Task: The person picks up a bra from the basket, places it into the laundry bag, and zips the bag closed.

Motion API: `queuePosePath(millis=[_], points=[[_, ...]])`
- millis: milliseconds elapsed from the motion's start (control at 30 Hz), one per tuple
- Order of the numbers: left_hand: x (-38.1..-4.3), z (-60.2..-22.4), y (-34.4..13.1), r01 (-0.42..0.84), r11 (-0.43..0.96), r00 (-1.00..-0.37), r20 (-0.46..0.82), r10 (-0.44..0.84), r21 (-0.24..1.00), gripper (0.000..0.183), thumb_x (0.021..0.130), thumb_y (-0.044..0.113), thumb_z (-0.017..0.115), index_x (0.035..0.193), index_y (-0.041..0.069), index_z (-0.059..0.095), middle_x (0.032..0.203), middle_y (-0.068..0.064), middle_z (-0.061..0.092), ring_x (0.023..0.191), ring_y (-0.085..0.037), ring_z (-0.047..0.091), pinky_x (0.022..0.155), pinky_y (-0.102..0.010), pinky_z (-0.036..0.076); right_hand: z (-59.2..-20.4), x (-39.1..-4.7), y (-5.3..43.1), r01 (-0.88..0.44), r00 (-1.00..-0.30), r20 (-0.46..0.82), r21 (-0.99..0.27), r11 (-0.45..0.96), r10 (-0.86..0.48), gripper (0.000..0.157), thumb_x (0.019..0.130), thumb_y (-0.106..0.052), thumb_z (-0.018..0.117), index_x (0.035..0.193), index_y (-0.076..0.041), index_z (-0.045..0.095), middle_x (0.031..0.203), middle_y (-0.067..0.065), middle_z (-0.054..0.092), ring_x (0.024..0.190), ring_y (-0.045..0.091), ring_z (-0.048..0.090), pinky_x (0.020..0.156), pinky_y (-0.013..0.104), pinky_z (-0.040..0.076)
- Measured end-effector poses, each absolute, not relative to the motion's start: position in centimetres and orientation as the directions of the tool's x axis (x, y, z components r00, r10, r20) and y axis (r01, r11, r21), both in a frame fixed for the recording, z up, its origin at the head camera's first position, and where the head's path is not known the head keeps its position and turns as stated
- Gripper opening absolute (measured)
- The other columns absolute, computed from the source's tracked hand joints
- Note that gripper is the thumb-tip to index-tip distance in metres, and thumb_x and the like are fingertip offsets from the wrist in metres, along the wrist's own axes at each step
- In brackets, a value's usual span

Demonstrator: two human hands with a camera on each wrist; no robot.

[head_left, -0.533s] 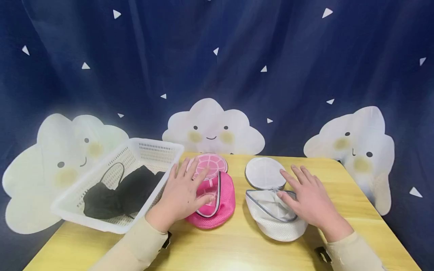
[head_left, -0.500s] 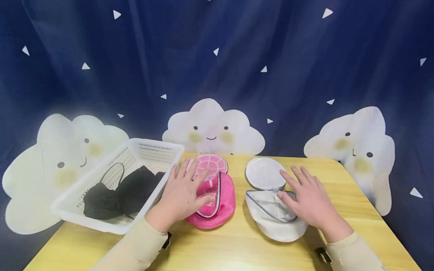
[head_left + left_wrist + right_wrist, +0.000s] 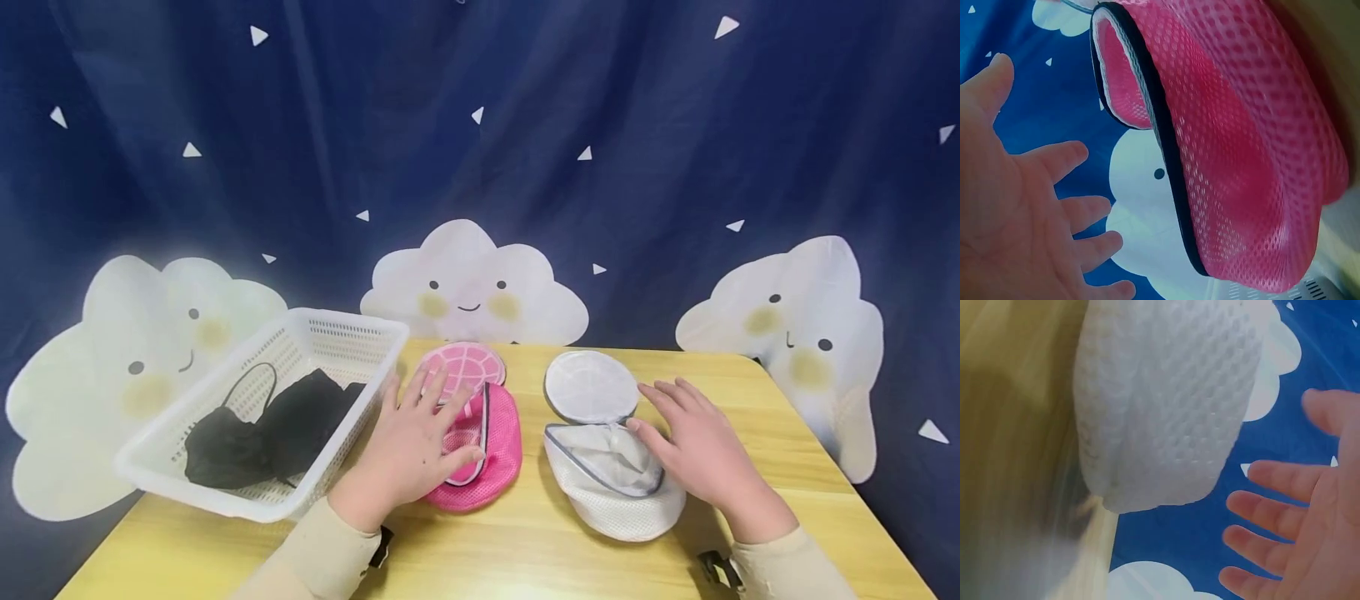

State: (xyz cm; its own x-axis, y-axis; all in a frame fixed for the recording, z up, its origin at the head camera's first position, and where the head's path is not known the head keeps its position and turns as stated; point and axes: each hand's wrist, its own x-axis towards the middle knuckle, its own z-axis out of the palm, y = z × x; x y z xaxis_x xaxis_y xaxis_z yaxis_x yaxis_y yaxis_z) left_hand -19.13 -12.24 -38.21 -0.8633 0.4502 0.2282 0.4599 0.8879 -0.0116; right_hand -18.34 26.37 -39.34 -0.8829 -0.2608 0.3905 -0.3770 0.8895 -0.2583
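A pink mesh laundry bag stands on the table with its round lid folded back behind it. My left hand is over its left side, fingers spread, holding nothing; in the left wrist view the bag's dark-edged mouth lies apart from the fingers. To the right is a white mesh laundry bag, its pale round lid also laid back. Beside its right edge hovers my right hand, fingers extended and holding nothing. In the right wrist view, a gap separates that hand from the white mesh.
A white plastic basket sits at the left of the wooden table. Inside lies a black bra with a strap looping up. Behind the table hangs a dark blue curtain with cloud prints.
My right hand has shifted a little right, off the white bag's mouth. The left hand has moved slightly right and nearer. The bags and basket stay in place.
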Motion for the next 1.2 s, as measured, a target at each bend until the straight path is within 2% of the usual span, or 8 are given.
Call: queuePosePath(millis=[200,333,433,533,633,867,1033,1200], points=[[-18.9,-38.8,-11.6,0.457,0.889,-0.870,0.227,0.438,0.035,0.085,0.089,0.073,0.054,0.158,0.026,0.037,0.164,-0.017,0.026,0.150,-0.043,0.014,0.115,-0.068,0.005,-39.8,-18.3,27.2,-0.288,-0.924,0.323,-0.230,0.929,-0.207,0.046,0.097,-0.037,0.065,0.125,-0.001,0.068,0.116,0.019,0.065,0.107,0.041,0.061,0.088,0.059,0.047],[-18.9,-38.8,-11.8,0.450,0.893,-0.870,0.230,0.435,0.012,0.083,0.090,0.072,0.054,0.156,0.023,0.042,0.161,-0.018,0.030,0.149,-0.044,0.018,0.115,-0.069,0.008,-40.4,-18.7,27.1,-0.241,-0.964,0.173,-0.231,0.943,-0.204,0.044,0.094,-0.040,0.067,0.121,-0.005,0.071,0.109,0.015,0.065,0.097,0.038,0.064,0.079,0.057,0.051],[-18.8,-39.0,-11.9,0.451,0.893,-0.874,0.208,0.439,0.012,0.083,0.091,0.072,0.053,0.156,0.023,0.041,0.162,-0.018,0.029,0.149,-0.045,0.018,0.115,-0.068,0.008,-41.1,-18.9,27.0,-0.196,-0.980,0.060,-0.249,0.949,-0.187,0.051,0.092,-0.044,0.069,0.123,-0.005,0.069,0.110,0.015,0.064,0.096,0.038,0.065,0.076,0.058,0.051],[-18.8,-39.0,-11.8,0.450,0.893,-0.880,0.185,0.438,0.029,0.083,0.091,0.071,0.053,0.157,0.023,0.039,0.163,-0.017,0.027,0.150,-0.044,0.017,0.116,-0.067,0.008,-41.7,-19.1,27.1,-0.151,-0.988,0.010,-0.264,0.953,-0.154,0.057,0.089,-0.047,0.072,0.123,-0.002,0.066,0.108,0.015,0.065,0.093,0.037,0.065,0.075,0.058,0.051],[-18.7,-39.0,-11.6,0.452,0.892,-0.880,0.176,0.442,0.022,0.082,0.092,0.070,0.053,0.157,0.023,0.039,0.163,-0.017,0.026,0.150,-0.044,0.018,0.116,-0.066,0.010,-42.1,-19.2,27.1,-0.111,-0.992,-0.026,-0.285,0.952,-0.123,0.048,0.086,-0.046,0.074,0.112,-0.006,0.066,0.098,0.010,0.067,0.084,0.030,0.064,0.070,0.053,0.051],[-18.4,-39.1,-11.6,0.445,0.895,-0.886,0.152,0.437,0.022,0.080,0.093,0.068,0.054,0.156,0.022,0.041,0.162,-0.017,0.029,0.148,-0.045,0.022,0.116,-0.066,0.013,-42.1,-19.0,27.3,-0.098,-0.993,-0.036,-0.332,0.938,-0.116,0.016,0.087,-0.022,0.069,0.095,-0.013,0.059,0.079,0.000,0.059,0.069,0.020,0.052,0.059,0.039,0.043],[-18.3,-38.7,-12.0,0.452,0.891,-0.885,0.142,0.444,0.032,0.078,0.093,0.067,0.056,0.155,0.021,0.044,0.160,-0.019,0.032,0.146,-0.046,0.025,0.115,-0.066,0.014,-41.9,-19.0,27.4,-0.174,-0.984,0.041,-0.478,0.861,-0.176,0.007,0.089,-0.004,0.055,0.093,-0.008,0.052,0.077,0.002,0.054,0.071,0.020,0.052,0.061,0.035,0.042],[-18.0,-37.5,-13.2,0.442,0.895,-0.886,0.182,0.426,0.054,0.074,0.091,0.062,0.063,0.149,0.018,0.051,0.158,-0.019,0.036,0.146,-0.047,0.026,0.115,-0.065,0.019,-42.1,-19.2,27.5,-0.201,-0.976,0.057,-0.599,0.775,-0.209,0.002,0.098,-0.006,0.052,0.096,-0.007,0.052,0.082,0.003,0.055,0.079,0.019,0.054,0.067,0.034,0.044]])
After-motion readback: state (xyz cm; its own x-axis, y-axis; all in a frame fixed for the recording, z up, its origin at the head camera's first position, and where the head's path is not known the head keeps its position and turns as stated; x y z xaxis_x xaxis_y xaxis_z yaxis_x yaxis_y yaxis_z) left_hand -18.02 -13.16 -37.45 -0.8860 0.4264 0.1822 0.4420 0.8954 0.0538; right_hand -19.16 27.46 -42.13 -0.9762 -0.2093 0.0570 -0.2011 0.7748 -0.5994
